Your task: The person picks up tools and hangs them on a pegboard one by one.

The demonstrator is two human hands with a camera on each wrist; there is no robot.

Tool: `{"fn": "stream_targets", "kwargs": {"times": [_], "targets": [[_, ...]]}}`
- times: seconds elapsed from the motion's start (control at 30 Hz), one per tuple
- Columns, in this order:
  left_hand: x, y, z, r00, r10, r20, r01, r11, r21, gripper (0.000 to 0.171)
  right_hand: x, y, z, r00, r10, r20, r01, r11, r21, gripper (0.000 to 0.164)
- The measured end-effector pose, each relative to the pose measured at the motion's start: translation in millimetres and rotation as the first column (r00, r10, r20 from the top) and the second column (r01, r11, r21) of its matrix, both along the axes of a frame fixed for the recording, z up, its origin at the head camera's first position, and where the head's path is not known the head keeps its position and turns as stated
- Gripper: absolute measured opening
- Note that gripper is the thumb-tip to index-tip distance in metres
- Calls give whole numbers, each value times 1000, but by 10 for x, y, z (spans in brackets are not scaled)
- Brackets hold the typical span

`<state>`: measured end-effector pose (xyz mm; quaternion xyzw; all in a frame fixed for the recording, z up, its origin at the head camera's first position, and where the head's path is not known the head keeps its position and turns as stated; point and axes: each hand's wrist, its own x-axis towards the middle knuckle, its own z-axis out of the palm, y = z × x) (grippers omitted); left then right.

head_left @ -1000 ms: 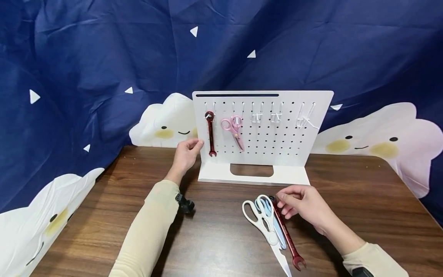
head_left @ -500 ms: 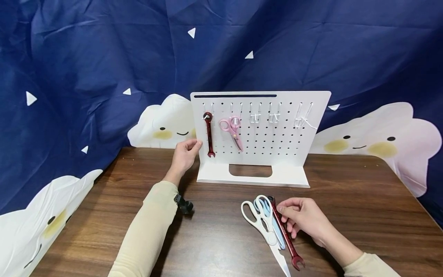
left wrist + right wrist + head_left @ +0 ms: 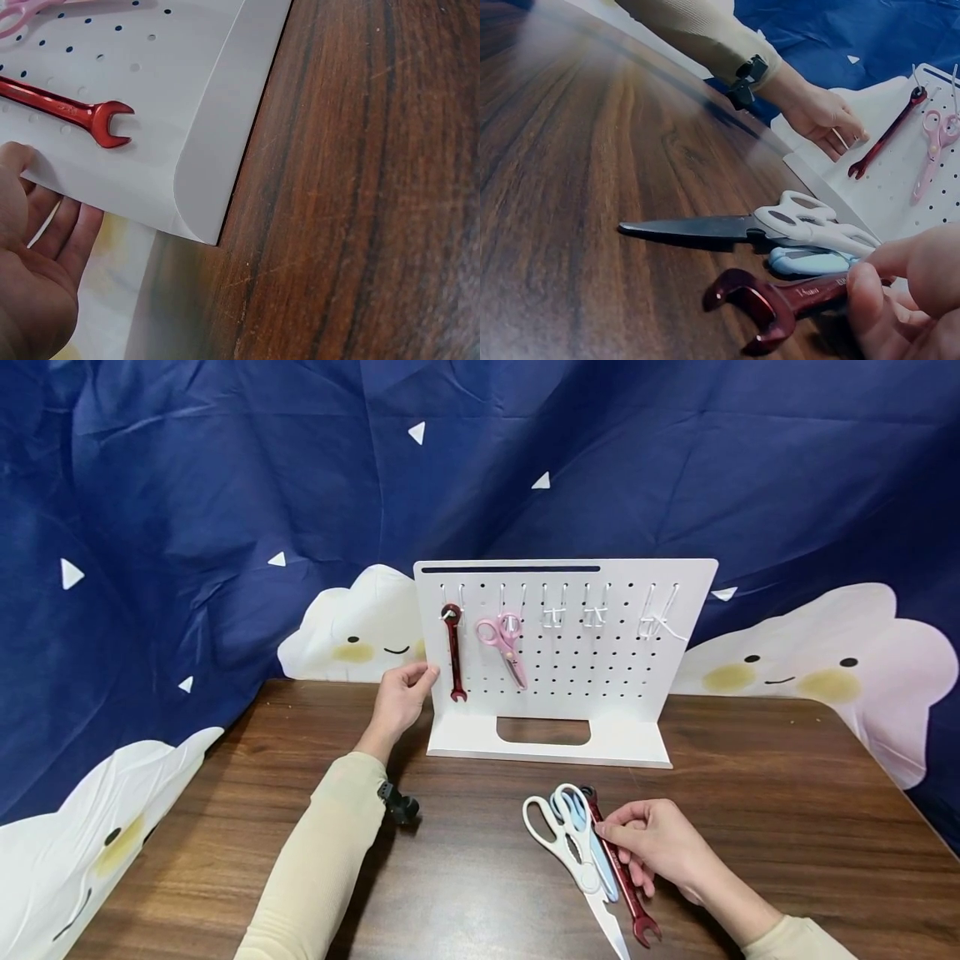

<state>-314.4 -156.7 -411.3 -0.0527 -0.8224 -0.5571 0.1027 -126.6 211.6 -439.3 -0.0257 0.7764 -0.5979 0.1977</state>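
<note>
My left hand (image 3: 401, 697) pinches the left edge of a white pegboard (image 3: 622, 735) standing on the table, thumb in front and fingers behind it in the left wrist view. A red wrench (image 3: 455, 656) and pink scissors (image 3: 510, 652) hang from the board's hooks. On the table, my right hand (image 3: 663, 843) pinches the shaft of a second red wrench (image 3: 810, 295) between thumb and fingers. That wrench's open end points toward the front. Beside it lie white-handled scissors (image 3: 589, 878), partly over light-blue scissors (image 3: 810, 260).
Wire hooks (image 3: 553, 617) with nothing on them line the upper middle and right of the pegboard. Behind the wooden table (image 3: 465, 877) hangs a dark blue cloth (image 3: 225, 485) with printed clouds.
My right hand has come down from the far end of the table's wrench to its shaft and taken hold there. The left hand stays at the board's edge.
</note>
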Motion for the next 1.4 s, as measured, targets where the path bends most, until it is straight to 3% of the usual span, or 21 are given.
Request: {"fn": "stream_targets", "kwargs": {"times": [0.57, 0.93, 1.4], "targets": [[4, -1, 0, 1000, -4, 10, 4, 1000, 7, 34, -18, 106, 18, 997, 70, 13, -70, 998, 7, 28], [7, 3, 4, 1000, -5, -6, 5, 1000, 8, 33, -16, 90, 84, 986, 77, -148, -62, 993, 100, 21], [10, -7, 10, 1000, -7, -12, 6, 1000, -10, 32, -37, 148, 186, 991, 35, -129, -39, 999, -26, 25]]}}
